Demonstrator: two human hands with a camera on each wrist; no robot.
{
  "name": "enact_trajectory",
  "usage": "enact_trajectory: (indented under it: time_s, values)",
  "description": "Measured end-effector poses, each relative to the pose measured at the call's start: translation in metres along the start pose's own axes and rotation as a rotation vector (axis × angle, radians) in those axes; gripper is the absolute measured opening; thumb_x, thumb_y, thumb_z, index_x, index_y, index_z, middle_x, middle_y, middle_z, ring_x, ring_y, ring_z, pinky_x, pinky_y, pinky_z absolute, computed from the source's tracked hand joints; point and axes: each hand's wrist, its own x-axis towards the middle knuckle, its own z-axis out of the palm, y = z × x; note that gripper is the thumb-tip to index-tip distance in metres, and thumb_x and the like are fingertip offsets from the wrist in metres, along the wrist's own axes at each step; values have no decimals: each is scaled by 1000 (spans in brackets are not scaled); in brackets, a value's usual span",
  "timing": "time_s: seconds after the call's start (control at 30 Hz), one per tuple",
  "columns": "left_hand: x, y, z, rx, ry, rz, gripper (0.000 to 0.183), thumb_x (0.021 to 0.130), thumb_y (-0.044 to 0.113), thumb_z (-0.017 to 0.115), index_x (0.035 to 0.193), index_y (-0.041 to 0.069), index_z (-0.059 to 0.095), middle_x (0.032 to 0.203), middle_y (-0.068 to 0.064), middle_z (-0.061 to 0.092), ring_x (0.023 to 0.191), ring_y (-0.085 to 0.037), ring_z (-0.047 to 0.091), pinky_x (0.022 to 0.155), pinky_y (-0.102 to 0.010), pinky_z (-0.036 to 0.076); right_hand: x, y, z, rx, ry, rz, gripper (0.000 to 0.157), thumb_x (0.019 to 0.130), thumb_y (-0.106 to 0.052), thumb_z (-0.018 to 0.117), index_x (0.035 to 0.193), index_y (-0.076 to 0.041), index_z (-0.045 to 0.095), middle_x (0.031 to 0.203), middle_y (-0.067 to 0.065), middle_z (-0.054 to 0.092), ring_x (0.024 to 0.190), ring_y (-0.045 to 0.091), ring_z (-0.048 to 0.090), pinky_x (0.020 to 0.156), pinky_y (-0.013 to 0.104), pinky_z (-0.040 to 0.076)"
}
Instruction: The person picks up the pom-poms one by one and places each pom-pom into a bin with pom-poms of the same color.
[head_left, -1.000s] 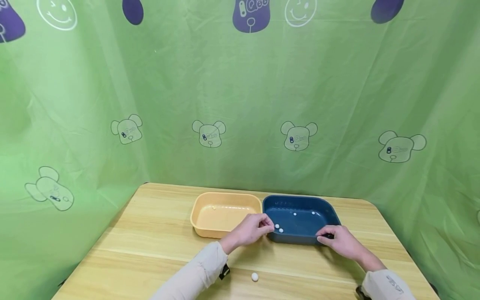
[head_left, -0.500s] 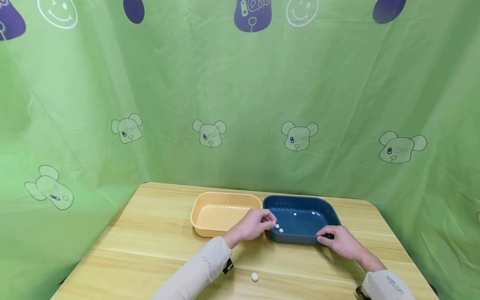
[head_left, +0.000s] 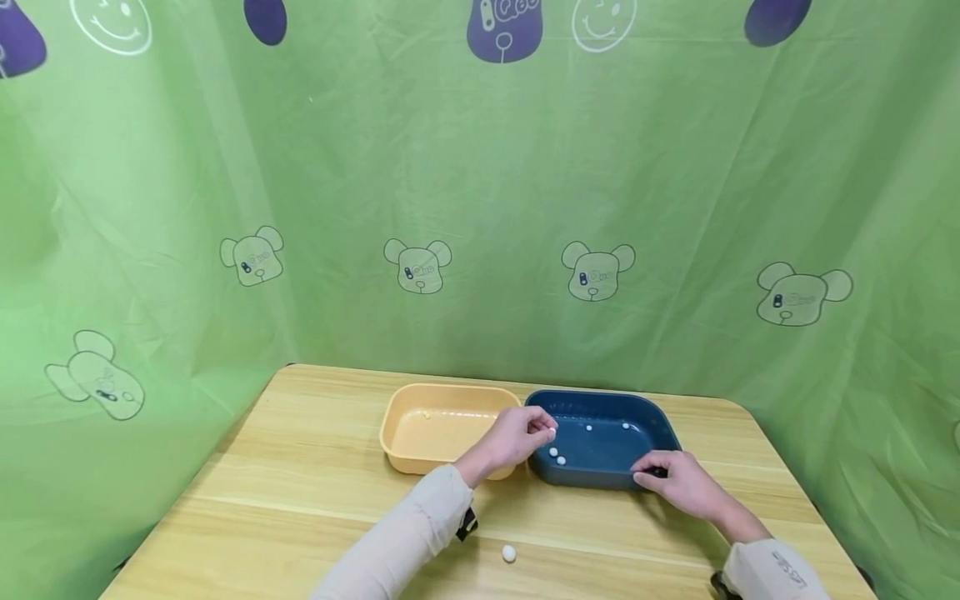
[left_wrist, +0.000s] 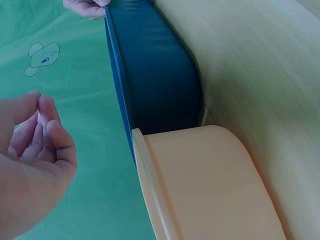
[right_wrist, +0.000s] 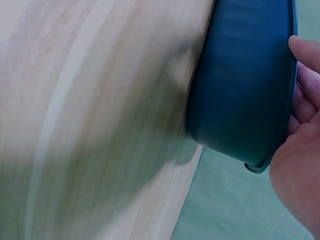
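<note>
My left hand [head_left: 512,437] pinches a small white ball [head_left: 552,432] between thumb and finger, raised over the left end of the dark blue basin [head_left: 585,478]. In the left wrist view the left hand [left_wrist: 37,155] shows thumb and fingertip together, the ball itself hidden. Several small white balls lie in the basin, among them one ball [head_left: 561,460] near its front left corner. My right hand [head_left: 682,483] holds the basin's front rim near the right corner. The right wrist view shows the right hand [right_wrist: 305,120] with its thumb on the rim.
Left of the blue basin, and close against it, stands a light orange basin [head_left: 408,465] with a tiny pale spot inside. One white ball [head_left: 509,553] lies on the wooden table [head_left: 300,467] nearer the front. A green printed curtain [head_left: 480,333] hangs around the table.
My left hand has moved up and slightly right from the basin's left edge, now with a white ball showing at its fingertips. The right hand stays in place.
</note>
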Motion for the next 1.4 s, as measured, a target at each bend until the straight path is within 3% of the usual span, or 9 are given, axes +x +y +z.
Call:
enact_trajectory:
  time_s: [0.53,1.0,1.23,1.4]
  values:
    - [15,0,6,-29,9,-55,5,89,16,66,92,11,67,79,8,60,71,-3,54,67,-17,47,0,-1,-1,3,-8,6,7,86,-23,69,87,-16,71,88,-11,66,87,11,60,78,33,49]
    - [23,-5,11,-35,22,-91,9,90,13,64,94,5,68,78,6,60,71,-5,54,65,-19,47,-1,-1,0,12,18,-28,2,85,-16,71,86,-15,71,86,-9,67,84,7,60,75,30,49]
    - [31,-6,15,1,50,-129,8,91,14,63,93,9,70,79,7,60,72,-6,54,67,-20,47,-1,-1,-1,11,4,-21,2,85,-17,70,87,-16,71,87,-9,67,85,8,60,75,31,50]
    - [36,-4,18,42,32,-144,10,92,17,63,94,10,70,77,7,61,69,-6,55,65,-20,47,-1,-1,-2,3,-10,-13,3,87,-19,69,88,-17,71,89,-9,66,87,11,61,77,33,50]
